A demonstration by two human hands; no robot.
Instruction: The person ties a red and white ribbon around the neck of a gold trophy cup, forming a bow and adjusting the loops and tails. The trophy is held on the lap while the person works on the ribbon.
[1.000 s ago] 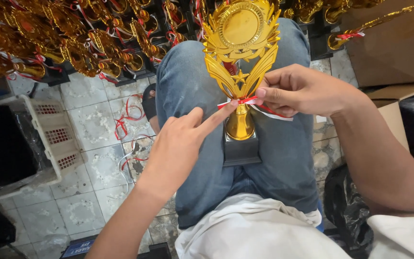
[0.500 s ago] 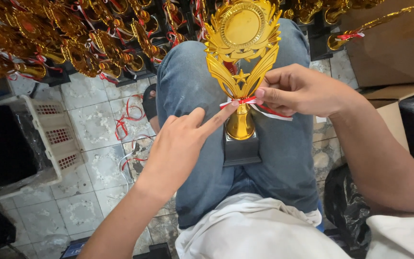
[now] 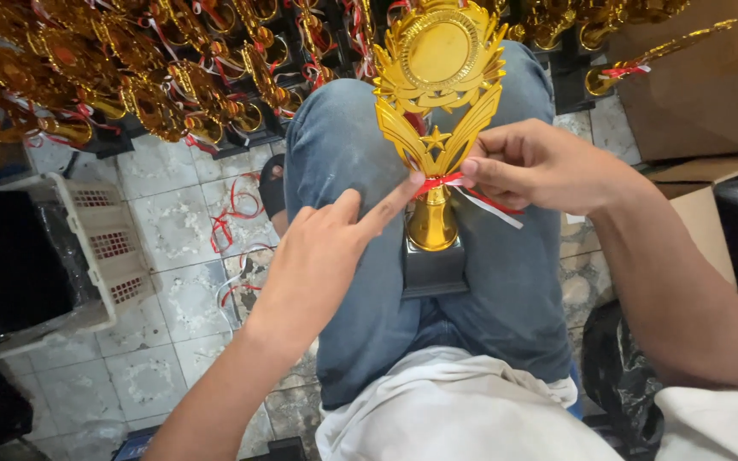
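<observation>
- The gold trophy (image 3: 437, 102) stands upright between my knees, its dark square base (image 3: 434, 266) wedged between the thighs of my jeans (image 3: 343, 162).
- A red-and-white ribbon (image 3: 459, 186) wraps the narrow neck of the trophy, just under the small star — one loose tail hangs out to the right.
- My right hand (image 3: 540, 166) is closed on the ribbon at the neck, thumb and fingertips pinched together on it, touching the trophy.
- My left hand (image 3: 326, 256) holds nothing; its forefinger is stretched out, tip pressed on the ribbon at the neck from the left, the other fingers curled under.
- Beyond my knees, a crowd of gold trophies (image 3: 130, 77) with red ribbons stands along the top of the view on dark bases.
- Loose bits of red ribbon (image 3: 232, 213) lie on the tiled floor (image 3: 164, 205) to the left of my leg.
- A white plastic basket (image 3: 104, 248) sits at the left edge — well apart from the trophy.
- A brown cardboard box (image 3: 694, 94) stands to the right, with a black plastic bag (image 3: 621, 367) lower down beside my right arm.
</observation>
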